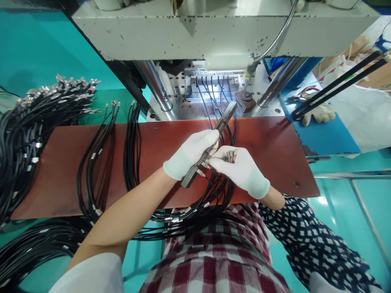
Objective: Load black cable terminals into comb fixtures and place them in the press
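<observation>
My left hand [191, 152], in a white glove, grips a long grey metal bar [226, 116] that slants up toward the press. My right hand [240, 169], also gloved, pinches a cluster of metal cable ends [231, 156] against the bar. Black cables [210, 199] loop down from both hands over the brown board's near edge. Several more black cables [214, 95] lie in the press fixture [210, 83] just beyond the bar's tip.
A brown board [269, 158] spans the front of the grey press [214, 28]. Bundles of black cables lie at left [27, 134], [94, 162], [132, 142]. A spare glove [319, 114] and black rods [339, 85] lie on the blue table at right.
</observation>
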